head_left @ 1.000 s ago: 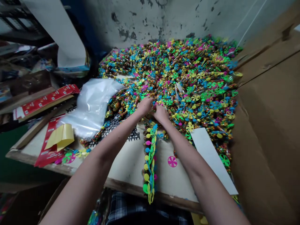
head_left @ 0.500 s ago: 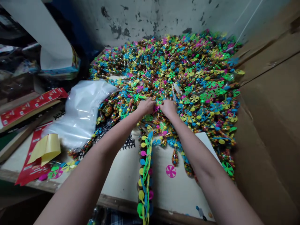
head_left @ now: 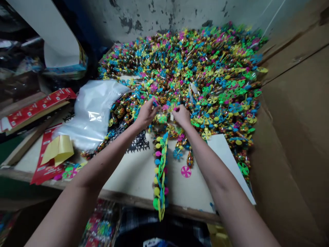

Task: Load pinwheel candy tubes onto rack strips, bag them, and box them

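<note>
A big heap of small clear bottles (head_left: 190, 159) filled with coloured beads and topped with plastic fan wheels covers the back of the table. My left hand (head_left: 147, 112) is at the near middle of this heap, fingers curled around a pink fan wheel piece (head_left: 155, 101). To its right, my right hand (head_left: 182, 115) pinches another small pink piece (head_left: 176, 109), its exact shape hidden by the fingers. Below and between both hands, a neat row of fan-topped bottles (head_left: 161, 171) runs toward the table's front edge. A loose pink fan wheel (head_left: 186, 172) lies right of that row.
On the left lie clear plastic bags (head_left: 92, 106), a curled yellow sheet (head_left: 60, 149) and red printed cards (head_left: 42, 106). A white board (head_left: 226, 154) is under my right forearm. Cardboard (head_left: 295, 137) walls the right side, and a stained wall (head_left: 154, 17) stands behind.
My hands have moved apart, the left one going leftward and up with its fingers lifted. The view has tilted, so the table's front edge and packs below it show more.
</note>
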Demonstrator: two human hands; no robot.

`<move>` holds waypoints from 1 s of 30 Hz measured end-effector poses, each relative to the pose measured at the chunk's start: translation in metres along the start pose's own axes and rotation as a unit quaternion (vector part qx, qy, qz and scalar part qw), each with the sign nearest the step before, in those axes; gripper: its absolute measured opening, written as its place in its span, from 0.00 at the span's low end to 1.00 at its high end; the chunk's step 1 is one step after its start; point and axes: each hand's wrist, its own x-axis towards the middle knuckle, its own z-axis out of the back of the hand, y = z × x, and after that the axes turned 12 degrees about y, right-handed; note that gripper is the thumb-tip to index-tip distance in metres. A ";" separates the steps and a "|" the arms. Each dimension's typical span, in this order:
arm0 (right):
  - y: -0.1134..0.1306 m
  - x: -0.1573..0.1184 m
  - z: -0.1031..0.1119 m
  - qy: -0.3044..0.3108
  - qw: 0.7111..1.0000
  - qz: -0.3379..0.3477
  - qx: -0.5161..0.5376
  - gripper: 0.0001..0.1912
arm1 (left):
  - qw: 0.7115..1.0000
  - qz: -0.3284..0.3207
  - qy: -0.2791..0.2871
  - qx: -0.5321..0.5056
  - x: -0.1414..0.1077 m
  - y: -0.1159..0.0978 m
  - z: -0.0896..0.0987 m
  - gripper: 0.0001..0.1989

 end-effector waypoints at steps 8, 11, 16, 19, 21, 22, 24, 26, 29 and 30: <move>-0.063 -0.061 -0.011 -0.070 0.962 0.227 0.132 0.21 | 0.986 0.128 0.026 -0.101 -0.183 -0.024 0.007 0.10; -0.078 -0.124 -0.014 -0.062 0.961 0.197 0.181 0.22 | 0.977 0.159 -0.006 -0.144 -0.222 -0.028 -0.009 0.11; -0.090 -0.229 -0.041 -0.014 0.931 0.129 0.342 0.22 | 0.955 0.169 -0.080 -0.228 -0.247 -0.044 -0.031 0.12; -0.091 -0.276 -0.062 0.013 0.919 0.105 0.379 0.18 | 0.965 0.148 -0.064 -0.206 -0.267 -0.063 -0.036 0.07; -0.089 -0.298 -0.073 0.029 0.923 0.113 0.367 0.14 | 0.977 0.112 -0.031 -0.181 -0.283 -0.076 -0.038 0.04; -0.087 -0.306 -0.077 0.035 0.928 0.123 0.351 0.12 | 0.981 0.088 -0.016 -0.172 -0.290 -0.081 -0.039 0.04; -0.084 -0.315 -0.082 0.041 0.940 0.146 0.307 0.08 | 0.986 0.037 0.005 -0.161 -0.301 -0.089 -0.041 0.04; -0.082 -0.318 -0.083 0.046 0.946 0.153 0.283 0.07 | 0.988 0.009 0.012 -0.151 -0.307 -0.093 -0.045 0.04; -0.081 -0.318 -0.084 0.057 0.946 0.152 0.282 0.07 | 0.991 0.025 0.015 -0.131 -0.308 -0.095 -0.050 0.05; -0.081 -0.318 -0.084 0.058 0.945 0.154 0.281 0.07 | 0.991 0.037 0.017 -0.125 -0.307 -0.096 -0.052 0.05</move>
